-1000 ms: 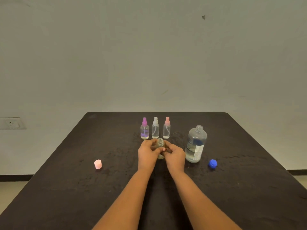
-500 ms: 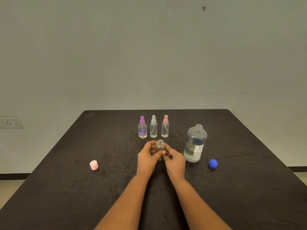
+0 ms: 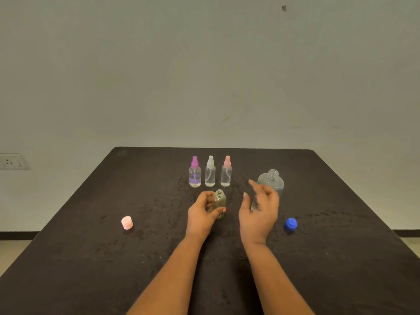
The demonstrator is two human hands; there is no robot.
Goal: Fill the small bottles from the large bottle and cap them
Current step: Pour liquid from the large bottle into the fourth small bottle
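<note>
A small uncapped clear bottle [image 3: 219, 202] stands upright at the table's middle, and my left hand [image 3: 202, 214] grips it from the left. My right hand [image 3: 259, 208] hovers open just right of it, fingers spread, in front of the large clear bottle [image 3: 271, 181]. That large bottle is uncapped, stands upright and is partly hidden by my fingers. Behind stand three small spray bottles with caps on: purple [image 3: 194, 172], white [image 3: 210, 172] and pink [image 3: 226, 171]. A pink cap [image 3: 127, 222] lies far left, a blue cap [image 3: 291, 223] to the right.
The dark table [image 3: 91, 258] runs to a pale wall behind it. Its left and right edges slant outward toward me. A wall socket [image 3: 10, 161] sits low at far left.
My right hand has let go of the small bottle and moved right toward the large bottle, fingers opening. My left hand still holds the small bottle.
</note>
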